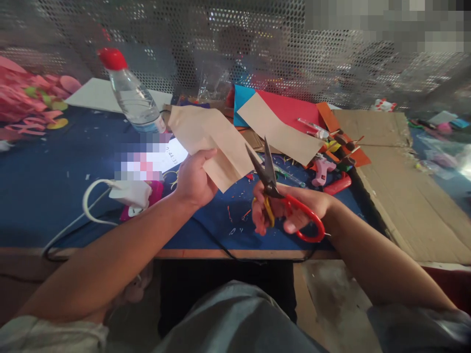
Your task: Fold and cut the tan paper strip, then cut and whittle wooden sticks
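Observation:
My left hand is closed on the lower left edge of a folded sheet of tan paper, raised over the blue tabletop. In my right hand is a pair of scissors with dark blades and red handles. The blades are parted and point up and away, just right of the paper, without clearly cutting into it. A yellow ring or band shows by my right fingers. Another strip of tan paper lies behind the scissors, over red paper.
A red-capped water bottle leans at the back left. Near my left arm are a lit phone and a white charger with cables. A pink glue gun lies right, beside cardboard. Pink paper pieces pile up far left.

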A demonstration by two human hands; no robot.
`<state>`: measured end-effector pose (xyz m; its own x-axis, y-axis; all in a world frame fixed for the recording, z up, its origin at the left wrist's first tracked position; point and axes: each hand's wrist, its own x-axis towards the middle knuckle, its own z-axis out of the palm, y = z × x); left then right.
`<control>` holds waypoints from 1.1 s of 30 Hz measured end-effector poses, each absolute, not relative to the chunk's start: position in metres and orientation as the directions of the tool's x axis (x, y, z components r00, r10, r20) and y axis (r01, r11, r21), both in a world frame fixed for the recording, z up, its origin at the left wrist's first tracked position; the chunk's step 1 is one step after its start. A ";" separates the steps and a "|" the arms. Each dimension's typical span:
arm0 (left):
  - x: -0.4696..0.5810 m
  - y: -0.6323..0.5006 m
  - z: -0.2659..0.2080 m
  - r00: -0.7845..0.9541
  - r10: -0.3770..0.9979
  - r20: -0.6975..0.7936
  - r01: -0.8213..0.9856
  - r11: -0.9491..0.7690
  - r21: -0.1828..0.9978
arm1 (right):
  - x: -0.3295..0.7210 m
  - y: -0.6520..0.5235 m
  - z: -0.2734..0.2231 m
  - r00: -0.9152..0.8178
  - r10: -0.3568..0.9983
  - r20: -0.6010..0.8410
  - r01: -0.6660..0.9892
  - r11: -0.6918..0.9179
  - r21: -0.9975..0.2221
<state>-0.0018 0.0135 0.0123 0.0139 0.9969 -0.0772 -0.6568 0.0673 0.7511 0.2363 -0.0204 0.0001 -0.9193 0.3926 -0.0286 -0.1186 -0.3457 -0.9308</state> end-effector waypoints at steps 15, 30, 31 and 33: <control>-0.007 0.017 0.020 0.035 0.999 -0.027 -0.546 0.042 0.837 | 0.245 -0.029 0.014 -0.937 0.227 -0.265 0.170 -0.368 -0.914; -0.003 0.012 0.024 0.123 0.991 -0.054 -0.523 0.111 0.845 | 0.229 -0.033 0.007 -0.919 0.349 -0.184 0.080 -0.290 -0.954; -0.003 0.011 0.024 0.129 0.990 -0.054 -0.527 0.115 0.842 | 0.229 -0.033 0.008 -0.919 0.347 -0.186 0.086 -0.283 -0.955; -0.002 0.011 0.025 0.143 0.989 -0.038 -0.540 0.110 0.834 | 0.228 -0.034 0.008 -0.920 0.343 -0.192 0.097 -0.275 -0.957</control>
